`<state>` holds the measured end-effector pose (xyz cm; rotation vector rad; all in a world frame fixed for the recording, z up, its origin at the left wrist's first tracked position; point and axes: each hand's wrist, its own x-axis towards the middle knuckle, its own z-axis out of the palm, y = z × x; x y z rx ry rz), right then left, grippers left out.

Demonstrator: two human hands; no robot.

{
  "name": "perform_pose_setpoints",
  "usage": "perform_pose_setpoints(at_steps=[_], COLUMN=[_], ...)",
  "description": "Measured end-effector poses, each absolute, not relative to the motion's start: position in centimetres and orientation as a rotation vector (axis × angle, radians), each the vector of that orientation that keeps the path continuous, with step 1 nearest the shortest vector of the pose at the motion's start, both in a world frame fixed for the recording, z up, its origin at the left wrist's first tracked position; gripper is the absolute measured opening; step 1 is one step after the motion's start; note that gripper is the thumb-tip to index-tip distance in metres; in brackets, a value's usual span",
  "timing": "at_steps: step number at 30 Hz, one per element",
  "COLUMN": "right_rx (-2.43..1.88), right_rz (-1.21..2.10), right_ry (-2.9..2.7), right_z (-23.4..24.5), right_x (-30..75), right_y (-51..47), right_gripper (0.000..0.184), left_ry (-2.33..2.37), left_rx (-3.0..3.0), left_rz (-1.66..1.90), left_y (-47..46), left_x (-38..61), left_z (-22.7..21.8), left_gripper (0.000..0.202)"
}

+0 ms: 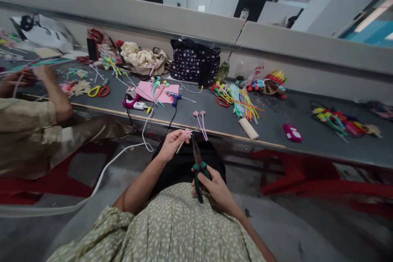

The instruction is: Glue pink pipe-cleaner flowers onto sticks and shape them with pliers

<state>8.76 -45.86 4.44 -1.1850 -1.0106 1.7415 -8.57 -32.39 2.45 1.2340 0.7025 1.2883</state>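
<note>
Above my lap, at the table's front edge, my left hand (172, 144) pinches a small pink pipe-cleaner flower (187, 133) with a pale stem hanging below. My right hand (213, 186) is wrapped round the dark green handles of long-nose pliers (198, 161). The pliers' jaws point up, with their tips close beside the flower; whether they touch it I cannot tell. Just beyond my hands, two finished-looking pink flowers on lilac stems (202, 125) lie side by side on the grey table (221, 125).
A blue glue gun (175, 97) rests on pink paper (144, 89), its cord running over the edge. Red-handled scissors (223, 101) lie beside a bundle of coloured pipe cleaners (244, 100). A dotted bag (194, 61) stands behind. At left, a co-worker's arm (57, 92) reaches over the table.
</note>
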Motion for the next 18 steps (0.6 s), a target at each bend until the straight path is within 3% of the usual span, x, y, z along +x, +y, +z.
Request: perform_pose_setpoints(at_steps=[7, 18], right_rx=[-1.150, -1.099], right_rz=[1.748, 1.792], right_ry=[-1.004, -1.011], right_z=[4.1, 3.8], right_x=[9.1, 8.7], right_y=[-45.7, -45.6], right_gripper=[0.047, 0.045], left_ry=[0.592, 0.600], left_rx=[0.752, 0.734], left_rz=[1.235, 1.218], left_y=[-32.1, -32.6], left_x=[-7.5, -7.2], left_z=[2.3, 3.0], left_gripper=[0.026, 0.024])
